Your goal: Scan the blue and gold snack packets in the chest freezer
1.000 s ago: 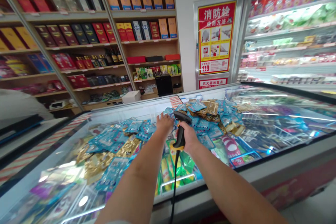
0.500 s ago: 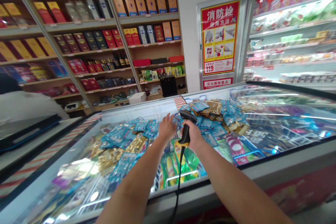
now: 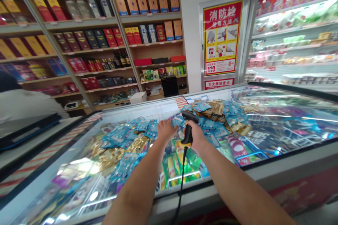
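My right hand (image 3: 197,134) is closed around the grip of a black and yellow barcode scanner (image 3: 188,134), its head tilted over the packets and its cable hanging down toward me. Just left of it, my left hand (image 3: 166,129) reaches low over the freezer's middle, fingers apart; whether they touch the blue packet (image 3: 177,120) beside them I cannot tell. Blue packets (image 3: 120,135) and gold packets (image 3: 138,143) lie heaped to the left. More blue packets with brown packets (image 3: 215,109) pile up to the right. Green and yellow packs (image 3: 171,168) show below my hands.
The chest freezer (image 3: 195,190) has glass lids at both sides. A person in a white top (image 3: 29,105) is at far left, behind a dark flat device (image 3: 29,132) on a counter. Shelves of boxes (image 3: 79,42) stand behind; a chiller (image 3: 293,47) is at right.
My left hand has shifted slightly left and lower among the packets. My right hand and the scanner have moved slightly right in view.
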Action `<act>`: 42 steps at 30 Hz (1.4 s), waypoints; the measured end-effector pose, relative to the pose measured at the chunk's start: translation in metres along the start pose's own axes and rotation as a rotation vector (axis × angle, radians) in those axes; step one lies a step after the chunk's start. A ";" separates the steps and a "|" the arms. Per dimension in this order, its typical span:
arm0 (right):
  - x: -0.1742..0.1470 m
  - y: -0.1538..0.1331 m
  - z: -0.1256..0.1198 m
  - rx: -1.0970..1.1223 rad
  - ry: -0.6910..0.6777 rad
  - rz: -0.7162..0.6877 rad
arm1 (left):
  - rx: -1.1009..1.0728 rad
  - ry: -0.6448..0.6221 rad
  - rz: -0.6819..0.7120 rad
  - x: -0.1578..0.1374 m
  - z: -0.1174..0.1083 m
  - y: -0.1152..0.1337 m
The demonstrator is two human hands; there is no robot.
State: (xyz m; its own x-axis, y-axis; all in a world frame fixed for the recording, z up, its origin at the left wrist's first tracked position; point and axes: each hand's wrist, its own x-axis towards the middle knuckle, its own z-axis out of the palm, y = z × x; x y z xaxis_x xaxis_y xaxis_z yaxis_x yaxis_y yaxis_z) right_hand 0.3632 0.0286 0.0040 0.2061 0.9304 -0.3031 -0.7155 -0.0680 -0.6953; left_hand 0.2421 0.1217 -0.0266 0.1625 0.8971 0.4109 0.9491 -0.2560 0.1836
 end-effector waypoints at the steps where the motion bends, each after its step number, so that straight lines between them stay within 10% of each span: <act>1: 0.000 0.000 0.000 -0.005 -0.004 0.004 | -0.033 -0.010 -0.001 0.001 0.000 -0.002; 11: -0.005 0.000 -0.002 -0.048 -0.090 0.035 | -0.506 0.163 -0.048 0.003 -0.005 -0.015; 42: -0.010 0.001 -0.002 -0.116 -0.122 0.064 | -0.611 0.319 -0.237 0.004 -0.006 -0.024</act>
State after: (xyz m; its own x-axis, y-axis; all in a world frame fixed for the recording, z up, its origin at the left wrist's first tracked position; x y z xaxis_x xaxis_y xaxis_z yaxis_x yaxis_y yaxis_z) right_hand 0.3612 0.0184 0.0051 0.0754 0.9591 -0.2729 -0.6409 -0.1631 -0.7501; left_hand 0.2185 0.1295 -0.0242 -0.2038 0.8288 0.5212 0.6140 -0.3065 0.7274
